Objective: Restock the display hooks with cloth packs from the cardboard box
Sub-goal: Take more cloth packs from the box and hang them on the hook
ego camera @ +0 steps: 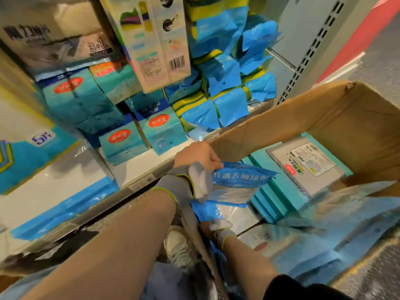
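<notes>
The open cardboard box point(324, 118) stands on the right, holding teal cloth packs point(279, 191) and a grey-labelled pack point(307, 165). My left hand point(194, 156), with a grey glove bunched at the wrist, pinches the top edge of a blue cloth pack point(236, 182) over the box's near corner. Lower down, my gloved right hand point(221, 229) grips another blue pack point(207, 211) at the box's edge. Blue and yellow packs point(225, 61) hang on the display above. Beside them a bare metal hook point(281, 59) sticks out.
A white shelf point(138, 169) on the left carries teal boxed packs point(121, 137) and flat blue packs. Tall cartons point(155, 40) hang overhead. Blurred blue packs point(324, 245) lie at the right foreground. A white shoe point(177, 243) shows on the floor below.
</notes>
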A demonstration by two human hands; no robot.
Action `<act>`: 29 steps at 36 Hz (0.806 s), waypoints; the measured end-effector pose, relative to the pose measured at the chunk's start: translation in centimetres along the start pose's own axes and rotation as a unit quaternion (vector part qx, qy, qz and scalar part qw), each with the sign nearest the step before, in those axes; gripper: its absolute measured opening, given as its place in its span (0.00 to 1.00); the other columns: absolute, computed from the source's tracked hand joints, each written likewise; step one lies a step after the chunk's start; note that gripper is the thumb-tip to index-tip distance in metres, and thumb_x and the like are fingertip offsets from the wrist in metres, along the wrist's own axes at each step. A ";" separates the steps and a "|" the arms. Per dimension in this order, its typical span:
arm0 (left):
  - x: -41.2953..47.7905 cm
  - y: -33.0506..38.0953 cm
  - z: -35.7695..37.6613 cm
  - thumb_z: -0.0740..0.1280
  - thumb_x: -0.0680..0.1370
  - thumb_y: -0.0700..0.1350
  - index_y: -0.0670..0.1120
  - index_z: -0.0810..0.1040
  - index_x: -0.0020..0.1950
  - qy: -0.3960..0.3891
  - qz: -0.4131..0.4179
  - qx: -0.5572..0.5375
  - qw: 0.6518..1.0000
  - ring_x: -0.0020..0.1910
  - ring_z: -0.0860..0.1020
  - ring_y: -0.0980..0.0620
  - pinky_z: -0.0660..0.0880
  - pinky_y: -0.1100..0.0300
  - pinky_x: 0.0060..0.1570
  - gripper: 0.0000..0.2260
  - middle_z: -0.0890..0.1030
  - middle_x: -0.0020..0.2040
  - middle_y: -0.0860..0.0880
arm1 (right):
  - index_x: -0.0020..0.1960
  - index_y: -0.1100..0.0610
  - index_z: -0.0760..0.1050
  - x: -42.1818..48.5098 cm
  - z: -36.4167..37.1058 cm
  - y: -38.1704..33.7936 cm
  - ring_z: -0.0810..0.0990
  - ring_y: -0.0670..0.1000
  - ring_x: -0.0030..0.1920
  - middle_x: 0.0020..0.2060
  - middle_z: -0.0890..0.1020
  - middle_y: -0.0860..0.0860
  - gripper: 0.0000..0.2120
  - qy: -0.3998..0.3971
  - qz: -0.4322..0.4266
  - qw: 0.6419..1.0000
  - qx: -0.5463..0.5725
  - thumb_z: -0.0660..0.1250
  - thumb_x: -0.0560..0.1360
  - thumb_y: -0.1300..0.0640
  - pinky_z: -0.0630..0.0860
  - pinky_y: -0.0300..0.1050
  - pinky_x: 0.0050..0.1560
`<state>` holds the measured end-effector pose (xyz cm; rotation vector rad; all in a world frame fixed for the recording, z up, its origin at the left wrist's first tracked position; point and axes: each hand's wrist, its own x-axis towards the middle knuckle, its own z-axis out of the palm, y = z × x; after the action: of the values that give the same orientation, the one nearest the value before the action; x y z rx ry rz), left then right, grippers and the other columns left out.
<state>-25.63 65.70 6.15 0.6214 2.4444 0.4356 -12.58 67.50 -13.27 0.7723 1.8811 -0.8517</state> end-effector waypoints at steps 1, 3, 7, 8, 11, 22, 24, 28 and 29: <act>0.0 -0.1 0.0 0.69 0.73 0.53 0.56 0.84 0.51 -0.001 0.000 0.002 1.000 0.51 0.79 0.50 0.73 0.60 0.43 0.08 0.83 0.53 0.56 | 0.65 0.56 0.72 -0.3 -0.1 -0.3 0.73 0.57 0.65 0.65 0.75 0.54 0.21 -0.002 0.007 1.000 -0.014 0.55 0.79 0.47 0.67 0.45 0.56; 0.0 -0.2 -0.1 0.69 0.74 0.54 0.57 0.83 0.51 -0.001 -0.001 0.006 1.000 0.52 0.79 0.49 0.72 0.60 0.44 0.08 0.83 0.53 0.55 | 0.67 0.48 0.72 -0.8 -0.3 -0.4 0.71 0.53 0.67 0.66 0.73 0.48 0.21 0.031 0.002 0.999 -0.023 0.54 0.78 0.43 0.65 0.42 0.65; -0.2 0.1 -0.1 0.70 0.73 0.53 0.56 0.84 0.50 0.000 0.001 0.007 1.000 0.50 0.79 0.49 0.73 0.60 0.42 0.08 0.83 0.52 0.55 | 0.60 0.44 0.78 -1.9 -1.1 -0.3 0.78 0.49 0.59 0.59 0.79 0.45 0.17 0.040 -0.025 0.999 0.023 0.63 0.73 0.41 0.72 0.42 0.64; -0.4 0.3 -0.1 0.70 0.73 0.53 0.56 0.84 0.50 -0.001 -0.001 0.008 1.000 0.49 0.79 0.49 0.73 0.60 0.42 0.08 0.83 0.52 0.55 | 0.57 0.44 0.79 -2.1 -1.1 -0.4 0.79 0.48 0.56 0.58 0.81 0.44 0.15 0.042 -0.024 0.998 0.044 0.66 0.72 0.42 0.73 0.41 0.63; -0.9 0.8 -0.3 0.70 0.73 0.54 0.57 0.84 0.50 -0.002 0.002 0.010 1.000 0.51 0.79 0.49 0.73 0.60 0.43 0.08 0.83 0.53 0.55 | 0.60 0.45 0.78 -3.3 -1.7 -0.6 0.77 0.49 0.60 0.60 0.79 0.46 0.18 0.057 -0.028 0.998 0.030 0.66 0.72 0.43 0.71 0.40 0.63; -3.2 2.0 -1.9 0.69 0.74 0.54 0.56 0.83 0.51 0.031 0.010 0.016 0.999 0.50 0.79 0.46 0.76 0.57 0.45 0.08 0.83 0.52 0.51 | 0.63 0.53 0.75 -5.5 -0.9 -0.7 0.77 0.49 0.61 0.60 0.79 0.49 0.24 0.110 -0.009 0.994 -0.004 0.66 0.70 0.43 0.71 0.39 0.59; -4.0 2.1 -2.2 0.69 0.73 0.54 0.56 0.83 0.50 0.037 0.008 0.021 0.999 0.49 0.80 0.46 0.76 0.58 0.44 0.08 0.83 0.52 0.51 | 0.64 0.54 0.73 -6.4 -0.9 -0.7 0.75 0.49 0.64 0.62 0.77 0.50 0.24 0.105 -0.018 0.994 -0.021 0.66 0.72 0.44 0.70 0.39 0.60; -5.5 2.7 -3.8 0.68 0.74 0.55 0.56 0.84 0.50 0.068 -0.002 0.023 0.997 0.47 0.80 0.47 0.73 0.59 0.40 0.09 0.84 0.50 0.51 | 0.38 0.49 0.73 -8.1 -3.1 -0.8 0.79 0.49 0.48 0.45 0.80 0.49 0.10 0.049 -0.073 0.996 0.006 0.70 0.68 0.44 0.77 0.45 0.55; -5.9 3.0 -4.4 0.68 0.74 0.55 0.56 0.84 0.50 0.078 -0.006 0.014 0.997 0.47 0.80 0.47 0.73 0.59 0.39 0.09 0.84 0.50 0.51 | 0.34 0.49 0.70 -8.7 -4.2 -0.9 0.77 0.50 0.45 0.42 0.79 0.50 0.11 0.037 -0.095 0.995 0.002 0.70 0.69 0.47 0.78 0.48 0.56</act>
<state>-23.05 64.45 13.55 0.6039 2.6059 0.4607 -11.78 68.98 -3.68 0.6423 2.0432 -0.9556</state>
